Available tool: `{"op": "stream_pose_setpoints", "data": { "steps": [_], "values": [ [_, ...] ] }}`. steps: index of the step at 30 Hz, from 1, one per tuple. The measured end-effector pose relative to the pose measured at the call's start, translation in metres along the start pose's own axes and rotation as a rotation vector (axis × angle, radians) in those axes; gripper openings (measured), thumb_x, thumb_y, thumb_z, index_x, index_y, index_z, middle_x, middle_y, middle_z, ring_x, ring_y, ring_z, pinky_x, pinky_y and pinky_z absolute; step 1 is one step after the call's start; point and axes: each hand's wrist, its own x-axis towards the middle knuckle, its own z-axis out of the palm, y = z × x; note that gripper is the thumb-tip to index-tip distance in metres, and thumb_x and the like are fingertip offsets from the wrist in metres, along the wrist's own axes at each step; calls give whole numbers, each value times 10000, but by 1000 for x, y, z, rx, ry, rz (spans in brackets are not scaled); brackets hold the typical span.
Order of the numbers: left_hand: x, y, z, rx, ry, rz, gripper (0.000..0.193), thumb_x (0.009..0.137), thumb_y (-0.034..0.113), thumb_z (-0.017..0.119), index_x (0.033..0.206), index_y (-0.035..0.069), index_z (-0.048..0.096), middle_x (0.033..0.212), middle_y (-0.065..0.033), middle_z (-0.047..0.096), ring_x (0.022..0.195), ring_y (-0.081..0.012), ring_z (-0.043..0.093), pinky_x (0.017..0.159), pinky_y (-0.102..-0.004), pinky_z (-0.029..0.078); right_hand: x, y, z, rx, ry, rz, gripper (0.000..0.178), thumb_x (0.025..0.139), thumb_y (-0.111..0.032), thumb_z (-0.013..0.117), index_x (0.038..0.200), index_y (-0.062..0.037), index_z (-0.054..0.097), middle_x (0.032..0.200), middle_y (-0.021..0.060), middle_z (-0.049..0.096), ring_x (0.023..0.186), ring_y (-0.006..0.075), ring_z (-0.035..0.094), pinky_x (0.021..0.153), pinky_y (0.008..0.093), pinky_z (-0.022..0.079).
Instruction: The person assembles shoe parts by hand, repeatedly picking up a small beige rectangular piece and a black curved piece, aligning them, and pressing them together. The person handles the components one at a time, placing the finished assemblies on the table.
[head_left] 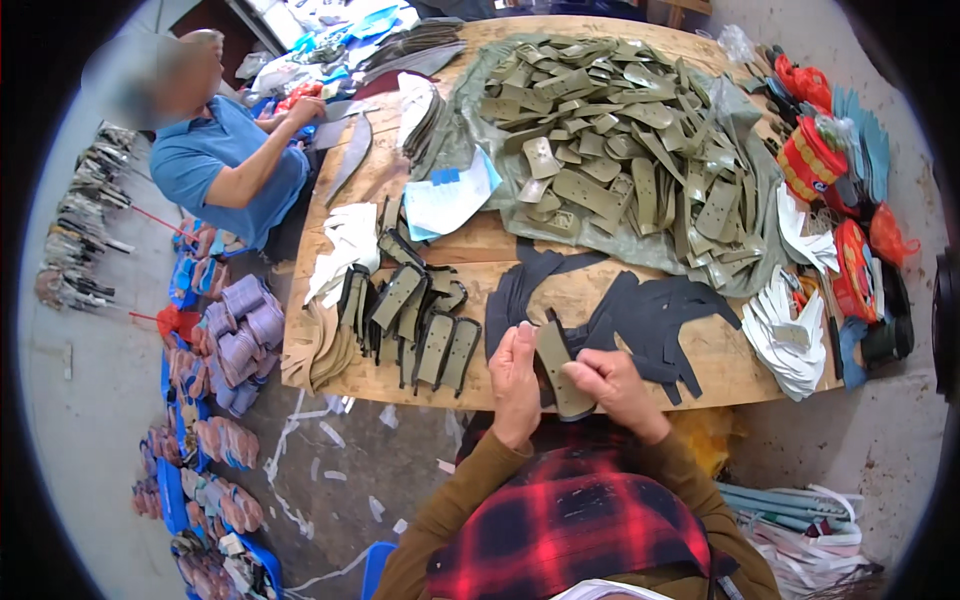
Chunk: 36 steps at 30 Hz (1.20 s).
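Note:
Both of my hands grip one olive-green board piece (pixel 556 362) with small holes and dark material along its edge; it looks like a shoe part. It is held upright at the table's near edge. My left hand (pixel 515 388) is closed along its left side, with the thumb up. Across from it, my right hand (pixel 615 385) pinches the right side between thumb and bent fingers. Dark cut fabric pieces (pixel 665 322) lie just beyond my hands. Left of them sits a cluster of similar olive pieces with black edging (pixel 435 348).
A large heap of olive board pieces (pixel 590 190) lies on a plastic sheet on the wooden table (pixel 470 250). White cut pieces (pixel 785 340) and a red container (pixel 810 160) are at the right. At the far left, a person in a blue shirt (pixel 225 175) works with their hands.

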Motion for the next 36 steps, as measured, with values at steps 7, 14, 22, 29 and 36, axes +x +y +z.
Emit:
{"op": "stream_pose_setpoints", "data": {
  "steps": [7, 14, 22, 29, 36],
  "values": [
    [2, 30, -35, 212, -548, -489, 301, 949, 301, 644, 1039, 27, 556, 669, -46, 611, 443, -90, 541, 389, -198, 414, 7, -23, -45, -54, -440, 196, 307, 980, -263, 577, 788, -28, 622, 680, -18, 576, 602, 51, 516, 520, 255, 440],
    [-6, 16, -21, 19, -327, -423, 224, 949, 283, 645, 887, 78, 578, 584, 11, 549, 401, -56, 483, 356, -185, 354, -3, 9, -26, 755, -269, 314, 163, 955, -227, 632, 961, -69, 594, 830, -51, 577, 748, 41, 542, 653, 206, 450],
    [-17, 20, -17, -57, -238, -391, 185, 955, 253, 638, 873, 97, 584, 667, 32, 567, 478, -33, 500, 396, -173, 362, -4, -16, -16, 822, -136, 280, 258, 955, -135, 618, 1161, -57, 485, 846, 11, 601, 774, 79, 610, 655, 219, 520],
    [-23, 18, -10, -68, -204, -317, 195, 956, 253, 643, 881, 86, 575, 664, 15, 576, 477, -47, 511, 409, -180, 383, -2, -1, -27, 627, -170, 205, 159, 956, -139, 615, 1040, -77, 495, 893, 20, 581, 718, 73, 613, 474, 226, 514],
    [-18, 26, -32, 33, -435, -408, 206, 955, 226, 643, 975, 33, 575, 744, -57, 640, 601, -150, 648, 480, -212, 478, 1, -8, -28, 669, -116, 149, 159, 922, -115, 664, 935, -94, 507, 811, -37, 540, 696, 44, 546, 555, 196, 455]
  ]
}}
